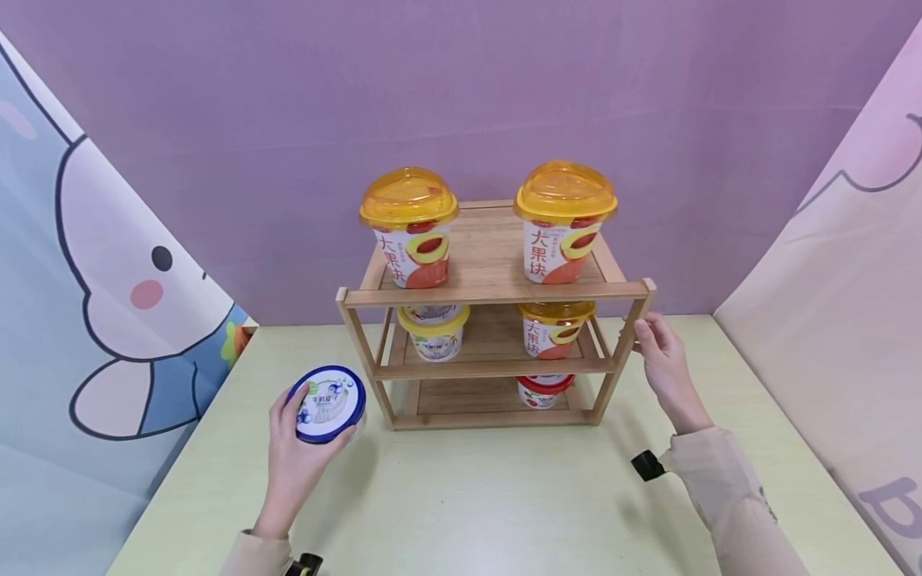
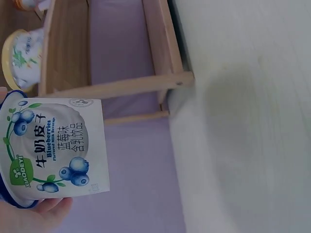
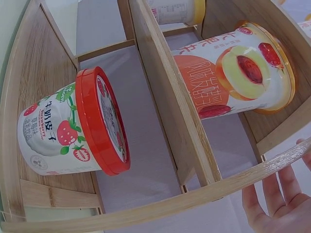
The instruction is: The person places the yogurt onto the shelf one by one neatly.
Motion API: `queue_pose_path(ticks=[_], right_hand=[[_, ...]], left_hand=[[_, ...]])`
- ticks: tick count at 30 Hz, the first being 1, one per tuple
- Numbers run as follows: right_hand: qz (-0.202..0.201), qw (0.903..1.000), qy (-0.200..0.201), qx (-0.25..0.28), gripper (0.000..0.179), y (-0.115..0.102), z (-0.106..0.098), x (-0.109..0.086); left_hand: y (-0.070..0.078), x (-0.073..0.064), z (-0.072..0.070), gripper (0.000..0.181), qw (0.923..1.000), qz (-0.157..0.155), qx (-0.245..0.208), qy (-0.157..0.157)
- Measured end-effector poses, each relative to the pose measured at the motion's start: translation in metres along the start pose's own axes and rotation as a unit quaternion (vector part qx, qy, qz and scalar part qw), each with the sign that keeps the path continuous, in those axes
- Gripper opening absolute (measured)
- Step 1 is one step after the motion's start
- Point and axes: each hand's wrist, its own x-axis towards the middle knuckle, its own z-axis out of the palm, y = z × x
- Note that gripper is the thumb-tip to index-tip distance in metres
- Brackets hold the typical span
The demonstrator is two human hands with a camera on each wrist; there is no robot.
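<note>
My left hand (image 1: 298, 444) grips a blueberry milk cup (image 2: 53, 145) round its blue lid rim, left of the wooden rack and off the table. The lid (image 1: 327, 404) faces up toward the head camera. At the rack's right front upright, my right hand (image 1: 666, 364) holds the post, fingers (image 3: 274, 194) behind it and thumb in front. The three-level wooden rack (image 1: 497, 292) stands on the table. Inside it, near that hand, a strawberry cup (image 3: 63, 128) with a red lid sits on the bottom level, and a peach-picture fruit cup (image 3: 238, 73) on the middle level.
Two large fruit cups with domed orange lids, a left one (image 1: 410, 228) and a right one (image 1: 565, 224), stand on the top level. A yellow-lidded cup (image 1: 435, 340) is at the middle level's left. A purple backdrop (image 1: 461, 96) hangs behind the pale green table (image 1: 461, 504).
</note>
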Motion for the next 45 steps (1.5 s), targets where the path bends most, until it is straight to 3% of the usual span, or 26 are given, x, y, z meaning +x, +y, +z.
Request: queue_pose_path(ticks=[9, 18, 29, 37, 45], right_hand=[[0.003, 1.0000, 0.001, 0.004, 0.014, 0.000, 0.000, 0.000], [0.009, 0.9999, 0.005, 0.002, 0.014, 0.000, 0.001, 0.000], [0.009, 0.9999, 0.003, 0.005, 0.014, -0.001, 0.001, 0.000], [0.012, 0.9999, 0.004, 0.004, 0.013, -0.001, 0.001, 0.000], [0.011, 0.9999, 0.005, 0.005, 0.013, 0.000, 0.001, 0.000]], left_hand=[[0.020, -0.018, 0.005, 0.089, 0.9991, 0.041, -0.012, -0.003], [0.029, -0.031, 0.027, 0.092, 0.9955, 0.089, -0.022, -0.026], [0.034, -0.040, 0.060, 0.092, 0.9942, 0.074, -0.042, -0.066], [0.035, -0.043, 0.083, 0.088, 0.9932, 0.078, -0.049, -0.070], [0.036, -0.039, 0.096, 0.086, 0.9940, 0.059, -0.042, -0.082]])
